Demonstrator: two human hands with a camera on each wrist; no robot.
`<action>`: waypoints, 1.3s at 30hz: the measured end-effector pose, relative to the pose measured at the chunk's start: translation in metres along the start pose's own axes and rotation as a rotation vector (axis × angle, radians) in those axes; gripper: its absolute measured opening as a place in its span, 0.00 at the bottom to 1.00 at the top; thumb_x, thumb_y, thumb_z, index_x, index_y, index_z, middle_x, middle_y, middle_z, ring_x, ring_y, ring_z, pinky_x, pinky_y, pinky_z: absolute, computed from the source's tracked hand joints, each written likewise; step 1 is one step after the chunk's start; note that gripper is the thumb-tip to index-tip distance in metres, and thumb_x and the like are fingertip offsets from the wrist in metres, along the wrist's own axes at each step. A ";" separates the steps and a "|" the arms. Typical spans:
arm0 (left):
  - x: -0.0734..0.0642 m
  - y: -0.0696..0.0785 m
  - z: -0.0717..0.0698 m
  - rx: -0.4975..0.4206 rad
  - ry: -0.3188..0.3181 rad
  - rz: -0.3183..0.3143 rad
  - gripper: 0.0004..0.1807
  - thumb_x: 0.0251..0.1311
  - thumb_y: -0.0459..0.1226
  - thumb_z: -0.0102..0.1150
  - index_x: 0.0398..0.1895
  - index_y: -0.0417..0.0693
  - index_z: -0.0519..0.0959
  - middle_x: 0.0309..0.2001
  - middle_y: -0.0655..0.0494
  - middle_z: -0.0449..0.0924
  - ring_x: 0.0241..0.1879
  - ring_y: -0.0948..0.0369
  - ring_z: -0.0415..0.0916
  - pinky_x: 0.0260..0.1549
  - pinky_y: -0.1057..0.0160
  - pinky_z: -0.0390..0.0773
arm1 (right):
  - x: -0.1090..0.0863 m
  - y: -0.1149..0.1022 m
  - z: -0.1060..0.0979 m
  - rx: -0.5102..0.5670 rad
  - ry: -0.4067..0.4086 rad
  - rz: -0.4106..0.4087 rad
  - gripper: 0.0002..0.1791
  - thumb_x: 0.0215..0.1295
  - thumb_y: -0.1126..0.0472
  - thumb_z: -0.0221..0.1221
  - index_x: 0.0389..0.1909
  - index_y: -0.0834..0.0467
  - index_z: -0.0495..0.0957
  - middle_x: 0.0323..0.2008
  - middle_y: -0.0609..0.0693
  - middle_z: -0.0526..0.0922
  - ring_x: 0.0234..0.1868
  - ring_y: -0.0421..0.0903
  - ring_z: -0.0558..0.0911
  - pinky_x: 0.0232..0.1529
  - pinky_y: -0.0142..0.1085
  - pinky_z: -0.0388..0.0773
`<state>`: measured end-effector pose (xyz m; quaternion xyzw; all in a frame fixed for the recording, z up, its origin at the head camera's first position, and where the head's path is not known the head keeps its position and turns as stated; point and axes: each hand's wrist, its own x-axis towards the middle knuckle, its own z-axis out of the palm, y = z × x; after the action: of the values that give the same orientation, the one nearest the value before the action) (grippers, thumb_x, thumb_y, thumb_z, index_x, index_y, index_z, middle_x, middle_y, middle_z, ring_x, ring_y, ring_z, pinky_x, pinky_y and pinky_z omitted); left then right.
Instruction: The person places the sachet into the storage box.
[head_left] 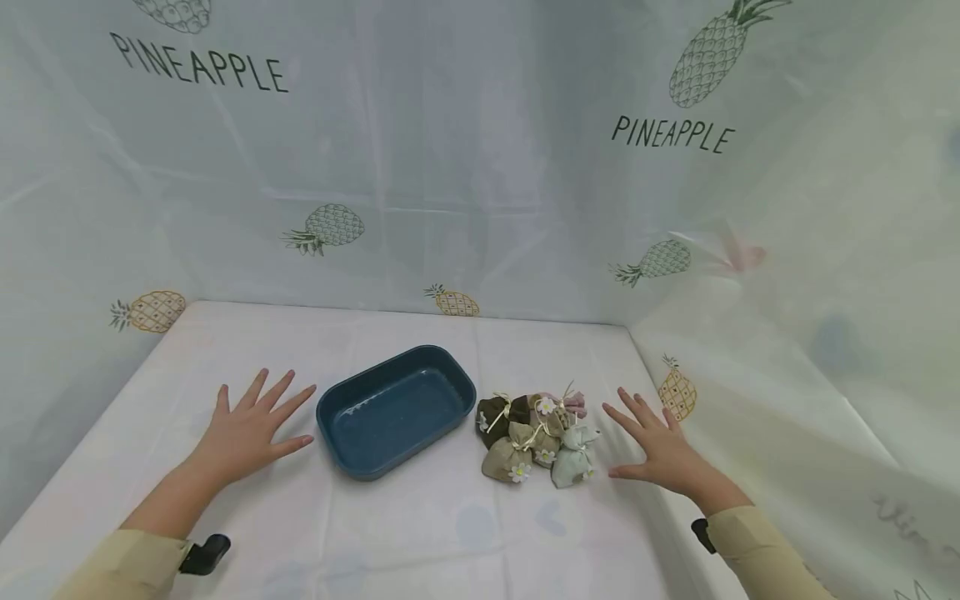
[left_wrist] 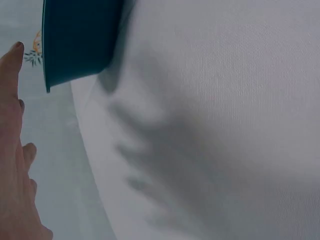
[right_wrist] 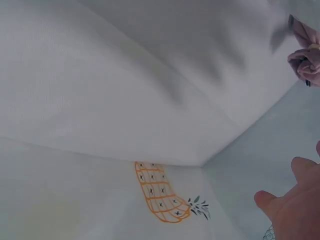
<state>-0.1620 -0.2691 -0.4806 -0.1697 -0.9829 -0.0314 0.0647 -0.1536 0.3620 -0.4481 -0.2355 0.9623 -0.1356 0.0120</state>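
A dark blue rectangular dish [head_left: 397, 412] with rounded corners sits on the table, nothing inside it. To its right lies a cluster of several small drawstring pouches [head_left: 512, 454] in dark brown, beige, pale blue and pink, with little white flowers and ribbon ties. My left hand [head_left: 243, 437] hovers with spread fingers left of the dish; in the left wrist view its thumb is near the dish wall [left_wrist: 80, 40]. Fingers spread as well, my right hand [head_left: 663, 454] is held right of the pouches and touches none. A pink pouch [right_wrist: 307, 55] shows at the right wrist view's edge.
A white cloth with faint pastel prints covers the table [head_left: 420, 533]. Pineapple-printed sheeting [head_left: 480, 167] rises behind it and along both sides. Black straps with cameras [head_left: 204, 554] sit at the wrists, over beige sleeves.
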 end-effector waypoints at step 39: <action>0.017 0.030 0.032 -0.295 -0.134 -0.104 0.58 0.52 0.70 0.57 0.79 0.55 0.44 0.74 0.35 0.48 0.70 0.31 0.42 0.53 0.19 0.41 | 0.015 -0.016 0.046 0.795 -0.176 0.111 0.17 0.54 0.68 0.69 0.47 0.60 0.82 0.71 0.74 0.50 0.72 0.72 0.33 0.63 0.68 0.52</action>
<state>-0.1717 -0.2321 -0.5089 -0.1282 -0.9772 -0.1672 -0.0280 -0.1559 0.3297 -0.4872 -0.1710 0.8415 -0.4753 0.1915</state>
